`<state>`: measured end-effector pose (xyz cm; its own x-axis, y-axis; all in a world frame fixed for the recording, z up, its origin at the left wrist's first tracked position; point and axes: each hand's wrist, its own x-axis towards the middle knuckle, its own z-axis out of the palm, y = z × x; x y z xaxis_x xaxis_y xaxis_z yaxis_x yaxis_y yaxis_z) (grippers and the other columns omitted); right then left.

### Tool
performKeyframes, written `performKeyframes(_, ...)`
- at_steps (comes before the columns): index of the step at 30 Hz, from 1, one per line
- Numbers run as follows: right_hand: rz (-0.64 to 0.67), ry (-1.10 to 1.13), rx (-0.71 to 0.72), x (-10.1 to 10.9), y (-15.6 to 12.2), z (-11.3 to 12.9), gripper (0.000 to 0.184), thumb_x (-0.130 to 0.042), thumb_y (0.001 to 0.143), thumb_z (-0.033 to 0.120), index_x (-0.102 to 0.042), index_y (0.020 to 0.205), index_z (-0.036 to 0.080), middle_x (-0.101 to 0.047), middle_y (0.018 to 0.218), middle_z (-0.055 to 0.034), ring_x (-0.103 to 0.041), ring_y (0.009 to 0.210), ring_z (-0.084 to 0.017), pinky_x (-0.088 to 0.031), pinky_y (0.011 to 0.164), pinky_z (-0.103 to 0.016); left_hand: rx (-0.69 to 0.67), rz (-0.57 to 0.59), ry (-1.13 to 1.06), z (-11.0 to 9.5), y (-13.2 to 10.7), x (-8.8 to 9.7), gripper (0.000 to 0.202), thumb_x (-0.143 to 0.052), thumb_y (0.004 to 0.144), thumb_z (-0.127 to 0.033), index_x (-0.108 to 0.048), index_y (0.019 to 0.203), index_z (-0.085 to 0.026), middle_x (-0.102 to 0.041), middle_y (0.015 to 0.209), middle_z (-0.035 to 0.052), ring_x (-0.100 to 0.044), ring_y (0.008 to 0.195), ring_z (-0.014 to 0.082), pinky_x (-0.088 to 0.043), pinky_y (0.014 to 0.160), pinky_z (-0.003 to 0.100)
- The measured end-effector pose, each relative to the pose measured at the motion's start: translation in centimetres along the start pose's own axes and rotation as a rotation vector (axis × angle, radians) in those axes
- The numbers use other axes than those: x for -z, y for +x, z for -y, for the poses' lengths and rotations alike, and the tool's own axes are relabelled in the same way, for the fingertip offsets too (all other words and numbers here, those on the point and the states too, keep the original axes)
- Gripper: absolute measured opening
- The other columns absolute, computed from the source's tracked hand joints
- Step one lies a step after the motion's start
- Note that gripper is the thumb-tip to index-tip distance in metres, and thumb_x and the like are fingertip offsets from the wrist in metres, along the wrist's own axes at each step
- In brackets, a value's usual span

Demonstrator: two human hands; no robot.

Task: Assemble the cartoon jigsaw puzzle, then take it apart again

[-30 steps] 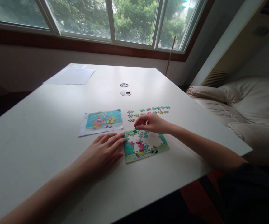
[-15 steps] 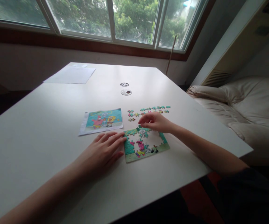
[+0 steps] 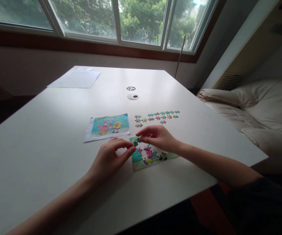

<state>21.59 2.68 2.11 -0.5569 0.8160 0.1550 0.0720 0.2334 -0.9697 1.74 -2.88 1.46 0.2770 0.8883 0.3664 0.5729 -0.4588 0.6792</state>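
Observation:
Between my two hands is a green jigsaw piece (image 3: 136,142), held just over the upper left part of a partly filled jigsaw puzzle (image 3: 138,163). My left hand (image 3: 113,153) pinches the piece from the left with thumb and forefinger. From the right, my right hand (image 3: 159,137) has its thumb and fingertips closed on the same piece and covers the puzzle's upper right. White gaps show in the puzzle's middle, around a pink cartoon figure. Just left of the puzzle lies a printed picture sheet (image 3: 109,125) with cartoon figures on blue.
Loose jigsaw pieces (image 3: 158,117) lie in rough rows beyond my right hand. A white sheet (image 3: 74,79) lies at the far left of the white table (image 3: 45,137). Two round inserts (image 3: 133,97) sit mid-table. A cream sofa (image 3: 265,111) stands at the right.
My right hand has moved left and slightly nearer with the green piece. My left hand, flat at the puzzle's edge before, has lifted and closed its thumb and forefinger on that piece.

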Motion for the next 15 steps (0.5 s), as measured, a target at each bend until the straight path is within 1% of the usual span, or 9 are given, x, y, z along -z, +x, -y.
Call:
performKeyframes(4,0.02,-0.054,-0.008,-0.1,-0.1,0.2,0.022,-0.067,0.076,0.025,-0.069,0.094,0.014,-0.066,0.07,-0.0011,-0.057,0.059,-0.008,-0.045,0.054,-0.021,0.091,-0.003,-0.075,-0.1,0.2,0.0,0.017,-0.061,0.081,-0.035,-0.069,0.079,-0.02,-0.068,0.074,0.0,-0.058,0.066,0.0136,-0.044,0.061,0.024)
performKeyframes(6,0.071,-0.067,-0.012,0.0,-0.2,0.3,0.024,-0.066,0.076,0.026,-0.068,0.097,0.014,-0.067,0.07,-0.0015,-0.059,0.06,-0.009,-0.046,0.054,-0.021,0.145,0.002,-0.136,-0.2,0.4,0.1,0.019,-0.059,0.082,-0.036,-0.069,0.08,-0.019,-0.068,0.073,0.0003,-0.057,0.065,0.0136,-0.043,0.06,0.024)
performKeyframes(10,0.195,-0.146,0.012,0.3,-0.4,0.6,0.026,-0.063,0.08,0.026,-0.065,0.103,0.014,-0.069,0.073,-0.0031,-0.063,0.066,-0.012,-0.047,0.055,-0.022,0.232,0.051,-0.255,-0.2,0.5,0.3,0.025,-0.056,0.083,-0.039,-0.068,0.082,-0.018,-0.068,0.074,0.0017,-0.058,0.067,0.0151,-0.042,0.059,0.024)
performKeyframes(12,0.215,-0.222,0.07,0.5,-0.5,0.9,0.024,-0.061,0.081,0.024,-0.065,0.103,0.014,-0.07,0.077,-0.0041,-0.064,0.07,-0.012,-0.048,0.058,-0.023,0.236,0.063,-0.246,-0.2,0.5,0.3,0.025,-0.054,0.084,-0.04,-0.067,0.082,-0.018,-0.066,0.072,0.0012,-0.056,0.066,0.0146,-0.041,0.057,0.023)
performKeyframes(15,0.18,-0.375,0.24,0.9,-0.5,1.2,0.02,-0.061,0.082,0.021,-0.066,0.101,0.014,-0.07,0.082,-0.0054,-0.063,0.074,-0.012,-0.05,0.066,-0.026,0.206,0.066,-0.177,-0.3,0.5,0.4,0.026,-0.052,0.084,-0.039,-0.065,0.078,-0.018,-0.063,0.069,0.0,-0.053,0.062,0.0133,-0.038,0.055,0.022)
